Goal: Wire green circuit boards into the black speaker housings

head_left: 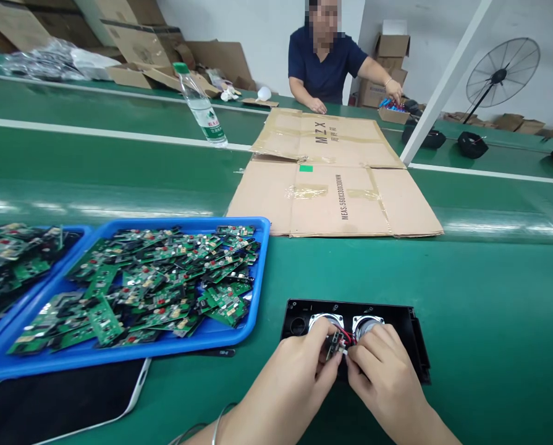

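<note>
A black speaker housing lies on the green table in front of me, with two round speakers in it. My left hand pinches a small circuit board above the housing. Close beside it, the fingers of my right hand are closed on a small white connector at the board's edge. Red and black wires run between the hands near the speakers. The fingers partly cover both speakers and the board.
Blue trays of green circuit boards stand at the left. A dark tablet-like device lies below them. Flattened cardboard and a water bottle are farther back. Across the table, a person reaches into a small box.
</note>
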Tool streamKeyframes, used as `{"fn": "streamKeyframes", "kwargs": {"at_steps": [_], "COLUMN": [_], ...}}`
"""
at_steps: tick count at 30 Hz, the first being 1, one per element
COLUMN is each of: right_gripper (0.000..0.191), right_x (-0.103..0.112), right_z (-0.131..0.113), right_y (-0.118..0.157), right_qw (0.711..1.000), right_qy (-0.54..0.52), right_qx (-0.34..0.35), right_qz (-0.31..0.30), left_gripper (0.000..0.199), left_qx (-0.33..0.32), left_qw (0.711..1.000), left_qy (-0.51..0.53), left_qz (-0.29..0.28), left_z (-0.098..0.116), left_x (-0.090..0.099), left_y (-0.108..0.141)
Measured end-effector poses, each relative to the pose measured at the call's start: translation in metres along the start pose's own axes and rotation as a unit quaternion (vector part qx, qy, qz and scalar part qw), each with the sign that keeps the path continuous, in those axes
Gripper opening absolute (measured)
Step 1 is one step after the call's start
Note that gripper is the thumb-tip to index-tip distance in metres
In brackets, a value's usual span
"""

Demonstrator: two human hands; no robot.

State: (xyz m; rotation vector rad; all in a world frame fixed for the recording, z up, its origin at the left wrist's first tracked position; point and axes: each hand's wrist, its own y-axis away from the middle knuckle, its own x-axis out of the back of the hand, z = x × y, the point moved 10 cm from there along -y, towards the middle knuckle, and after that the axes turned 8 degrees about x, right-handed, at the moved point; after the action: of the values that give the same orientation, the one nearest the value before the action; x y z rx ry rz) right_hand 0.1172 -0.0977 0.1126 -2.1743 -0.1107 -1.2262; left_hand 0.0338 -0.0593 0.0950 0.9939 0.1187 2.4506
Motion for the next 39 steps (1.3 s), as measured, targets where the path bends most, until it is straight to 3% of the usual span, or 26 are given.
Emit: {"fn": "streamKeyframes", "kwargs": {"at_steps": [8, 13, 14, 17, 19, 25, 32, 36, 39], "right_gripper": [0.023, 0.009, 0.015, 0.015, 0.008, 0.009, 0.011, 0.034, 0.043], "right_x": [-0.005, -0.012, -0.014, -0.019, -0.021, -0.025, -0.019, -0.021, -0.021], "right_z": [0.005, 0.021, 0.023, 0.017, 0.012, 0.01, 0.009, 0.002, 0.005], "right_y": [0.001, 0.005, 0.005, 0.004, 0.003, 0.006, 0.001, 0.0, 0.001], "right_qw": [0.997, 0.981, 0.978, 0.976, 0.978, 0.983, 0.985, 0.986, 0.987], "right_qy": [-0.062, -0.134, -0.136, -0.125, -0.108, -0.072, -0.068, -0.035, -0.04], "right_qx": [-0.013, -0.104, -0.119, -0.105, -0.082, -0.068, -0.053, -0.017, -0.035], "right_qz": [-0.035, -0.091, -0.105, -0.146, -0.156, -0.151, -0.152, -0.165, -0.154], "left_gripper": [0.01, 0.015, 0.016, 0.017, 0.018, 0.017, 0.013, 0.01, 0.013], "left_qx": [-0.01, -0.014, -0.014, -0.011, -0.004, 0.022, 0.029, 0.062, 0.085], "left_qw": [1.0, 0.993, 0.991, 0.99, 0.991, 0.99, 0.994, 0.993, 0.993], "left_qy": [-0.007, 0.049, 0.055, 0.043, 0.027, 0.021, 0.006, -0.018, -0.013], "left_qz": [-0.019, -0.105, -0.12, -0.137, -0.135, -0.138, -0.101, -0.095, -0.078], "left_z": [0.0, 0.006, 0.007, 0.008, 0.007, 0.001, 0.0, -0.011, -0.017], "left_x": [-0.005, -0.002, -0.002, -0.001, -0.001, -0.006, 0.0, 0.005, 0.012], "left_y": [0.003, 0.003, 0.003, 0.005, 0.005, 0.006, 0.009, 0.01, 0.008]}}
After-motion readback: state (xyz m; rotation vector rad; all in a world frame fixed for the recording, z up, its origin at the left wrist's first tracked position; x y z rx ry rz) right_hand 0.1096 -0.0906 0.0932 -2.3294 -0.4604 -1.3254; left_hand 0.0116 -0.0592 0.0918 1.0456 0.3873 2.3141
